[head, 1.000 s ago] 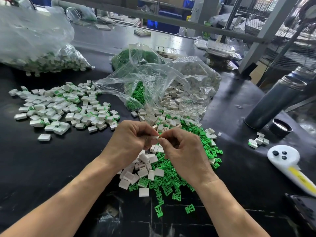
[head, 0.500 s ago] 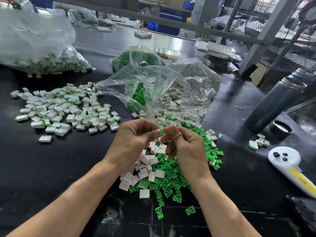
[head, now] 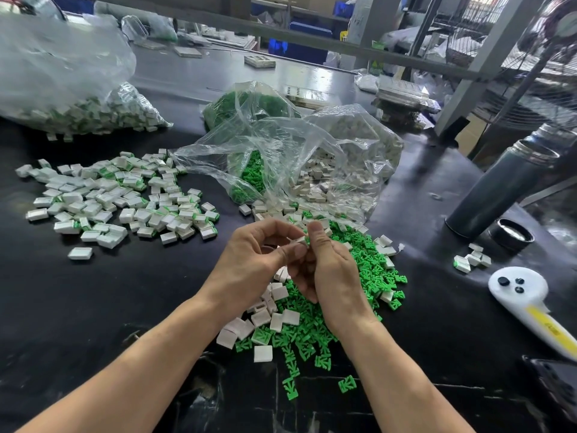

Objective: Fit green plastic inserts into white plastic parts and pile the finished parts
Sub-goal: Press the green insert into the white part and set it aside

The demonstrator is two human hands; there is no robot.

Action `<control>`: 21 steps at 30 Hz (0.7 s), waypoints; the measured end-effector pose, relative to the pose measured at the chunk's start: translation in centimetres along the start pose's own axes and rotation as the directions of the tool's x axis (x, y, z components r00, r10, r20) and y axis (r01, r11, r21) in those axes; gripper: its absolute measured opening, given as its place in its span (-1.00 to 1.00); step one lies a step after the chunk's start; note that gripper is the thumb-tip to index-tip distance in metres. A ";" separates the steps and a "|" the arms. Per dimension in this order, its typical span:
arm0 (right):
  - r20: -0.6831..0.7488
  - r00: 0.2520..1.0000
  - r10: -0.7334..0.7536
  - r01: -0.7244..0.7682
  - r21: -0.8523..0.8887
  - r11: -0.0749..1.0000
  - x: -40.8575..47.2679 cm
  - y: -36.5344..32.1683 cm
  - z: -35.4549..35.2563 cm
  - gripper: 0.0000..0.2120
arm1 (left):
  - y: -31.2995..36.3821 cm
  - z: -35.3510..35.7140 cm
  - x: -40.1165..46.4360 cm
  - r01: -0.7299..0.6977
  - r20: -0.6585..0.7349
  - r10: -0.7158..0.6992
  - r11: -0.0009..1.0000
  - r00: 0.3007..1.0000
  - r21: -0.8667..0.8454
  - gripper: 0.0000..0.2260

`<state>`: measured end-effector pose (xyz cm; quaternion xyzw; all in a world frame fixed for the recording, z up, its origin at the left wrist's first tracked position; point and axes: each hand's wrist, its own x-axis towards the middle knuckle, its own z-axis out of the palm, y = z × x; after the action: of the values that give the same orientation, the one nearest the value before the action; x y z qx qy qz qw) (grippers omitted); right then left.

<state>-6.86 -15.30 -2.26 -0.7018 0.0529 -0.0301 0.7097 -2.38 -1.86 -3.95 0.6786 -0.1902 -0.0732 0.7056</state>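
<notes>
- Left hand and right hand together pinch one small white plastic part above the black desk
- Light, stiff, slick; best held by its edges
- Loose green plastic inserts beneath; finished pile lies left

Inserts bright green; loose parts white; finished pile white with green edges; table black.

You are pinching a white part between your left hand and right hand, above the loose inserts (white parts mixed in). The finished pile is lying to your left.
</notes>
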 end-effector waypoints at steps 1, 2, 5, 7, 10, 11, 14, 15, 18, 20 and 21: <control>0.003 1.000 0.004 -0.004 0.004 1.000 0.0 0.0 0.1 -0.39 | 0.1 0.1 0.0 0.004 -0.002 -0.004 1.000 1.000 -0.008 -0.93; 0.011 1.000 0.006 -0.006 0.003 1.000 0.1 0.0 0.1 -0.37 | 0.1 0.2 -0.1 0.008 -0.004 -0.008 1.000 1.000 -0.019 -0.93; 0.047 0.999 0.001 -0.001 -0.002 1.000 0.2 0.1 0.2 -0.35 | 0.5 0.4 -0.3 0.008 -0.002 -0.008 0.999 1.000 -0.048 -0.95; 0.054 0.999 0.001 -0.001 -0.001 1.000 0.3 0.2 0.2 -0.36 | 0.6 0.5 -0.3 0.008 0.003 -0.007 0.998 1.000 -0.064 -0.95; 0.053 0.998 -0.043 0.045 -0.036 0.998 0.5 0.7 0.3 -0.37 | 0.7 0.6 -0.4 0.005 0.003 -0.004 0.996 1.000 -0.091 -0.93; 0.046 0.997 -0.057 0.059 -0.045 0.997 0.6 0.8 0.4 -0.39 | 0.7 0.6 -0.4 0.001 -0.001 -0.001 0.996 1.000 -0.092 -0.92; -0.029 0.997 -0.075 0.071 -0.121 0.990 0.9 1.3 0.8 -0.42 | 0.6 0.7 -0.5 -0.017 -0.007 0.016 0.997 1.000 -0.073 -0.92; -0.053 0.995 -0.081 0.072 -0.144 0.987 1.0 1.5 0.8 -0.42 | 0.6 0.7 -0.5 -0.019 -0.008 0.019 0.997 1.000 -0.071 -0.93; -0.106 0.987 -0.120 0.096 -0.204 0.974 1.1 1.7 1.0 -0.40 | 0.7 0.7 -0.5 -0.021 -0.019 0.020 0.998 1.000 -0.059 -0.94; -0.131 0.981 -0.145 0.111 -0.238 0.965 1.2 1.8 1.1 -0.38 | 0.8 0.7 -0.6 -0.023 -0.021 0.022 0.999 1.000 -0.043 -0.94; -0.131 0.979 -0.156 0.120 -0.247 0.961 1.2 1.8 1.1 -0.38 | 0.8 0.7 -0.6 -0.020 -0.021 0.019 0.999 1.000 -0.040 -0.94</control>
<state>-5.62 -14.35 -4.14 -0.7796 0.0596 -0.1255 0.6107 -3.35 -2.24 -3.25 0.6633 -0.1881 -0.0629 0.7216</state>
